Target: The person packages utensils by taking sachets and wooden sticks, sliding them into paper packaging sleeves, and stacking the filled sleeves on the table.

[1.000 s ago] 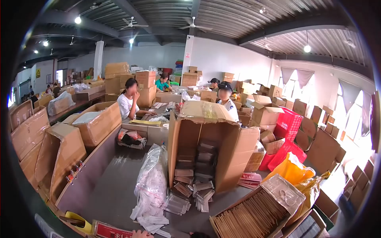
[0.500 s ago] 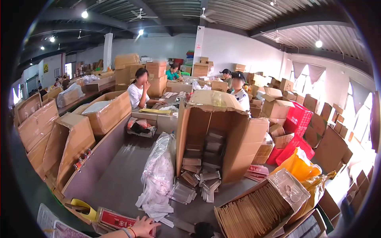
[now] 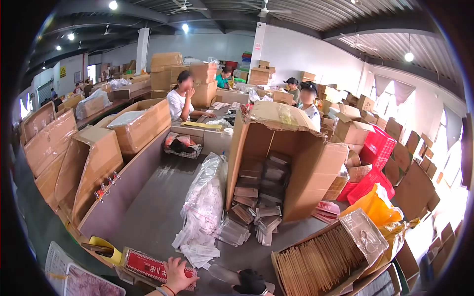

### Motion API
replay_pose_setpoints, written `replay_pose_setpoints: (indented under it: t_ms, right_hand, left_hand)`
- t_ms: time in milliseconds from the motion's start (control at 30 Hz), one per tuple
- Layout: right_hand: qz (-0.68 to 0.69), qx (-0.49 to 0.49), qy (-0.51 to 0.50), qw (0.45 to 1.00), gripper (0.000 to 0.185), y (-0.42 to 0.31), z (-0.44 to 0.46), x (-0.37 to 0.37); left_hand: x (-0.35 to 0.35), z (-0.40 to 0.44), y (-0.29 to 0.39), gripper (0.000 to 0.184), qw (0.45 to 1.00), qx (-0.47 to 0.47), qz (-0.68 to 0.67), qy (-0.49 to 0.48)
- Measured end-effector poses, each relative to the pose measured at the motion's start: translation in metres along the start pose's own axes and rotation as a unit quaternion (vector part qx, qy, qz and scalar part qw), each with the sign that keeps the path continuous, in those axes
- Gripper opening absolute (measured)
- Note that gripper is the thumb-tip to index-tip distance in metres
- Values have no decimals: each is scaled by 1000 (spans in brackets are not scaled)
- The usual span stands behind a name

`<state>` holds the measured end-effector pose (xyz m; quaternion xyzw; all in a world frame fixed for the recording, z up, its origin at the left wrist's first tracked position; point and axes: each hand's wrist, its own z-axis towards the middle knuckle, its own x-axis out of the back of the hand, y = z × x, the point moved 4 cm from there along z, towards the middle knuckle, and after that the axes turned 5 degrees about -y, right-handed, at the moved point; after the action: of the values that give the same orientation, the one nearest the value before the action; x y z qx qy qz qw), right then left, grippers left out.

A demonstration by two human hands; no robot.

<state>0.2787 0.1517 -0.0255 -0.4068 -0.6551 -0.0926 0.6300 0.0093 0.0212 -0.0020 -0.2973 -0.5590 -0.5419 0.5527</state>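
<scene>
My left hand (image 3: pixel 178 276), bare with a bracelet at the wrist, lies with fingers spread on the right end of red printed packets (image 3: pixel 148 263) in a low box at the front edge. My right hand (image 3: pixel 251 281), in a black glove, is closed around a clear flat plastic sleeve (image 3: pixel 223 273); its fingertips are partly hidden. Ahead of it, several clear sleeves (image 3: pixel 234 232) lie in a loose pile. They spill from a large carton (image 3: pixel 308 180) lying open toward me. Beside them rests a clear bag (image 3: pixel 202 197) of white and pink strips.
At right stands a box of thin brown sticks or cards (image 3: pixel 321 261), near a yellow bag (image 3: pixel 380 207) and red crates (image 3: pixel 377 148). A yellow tape holder (image 3: pixel 114 254) and a white basket (image 3: pixel 55 261) are at front left. Across the table sits a person (image 3: pixel 180 103).
The view has shifted slightly. My right gloved hand shows more fully, with the clear sleeve now further into view. My left hand stays on the red packets, fingers a little more upright.
</scene>
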Motion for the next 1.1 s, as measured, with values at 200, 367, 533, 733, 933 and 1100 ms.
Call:
replay_pose_setpoints:
  t_ms: [200,367,533,733,933,1100]
  right_hand:
    - [14,-13,-41,999,78,-31,-3,33]
    - [2,-20,-109,994,75,-34,9,18]
    - [24,3,-95,995,74,-64,4,49]
    - [10,1,-79,997,69,-60,3,44]
    - [-36,13,-47,998,68,-45,7,33]
    - [32,52,20,998,58,-73,6,75]
  left_hand:
    - [-14,-4,-15,85,990,69,-116,-29]
    - [-15,-4,-18,82,986,75,-148,-28]
    - [-20,-9,-22,80,983,65,-170,-14]
    - [-18,-13,-20,80,985,58,-162,8]
    - [19,-5,6,93,995,86,-46,-26]
    - [5,-1,-1,87,989,88,-117,16]
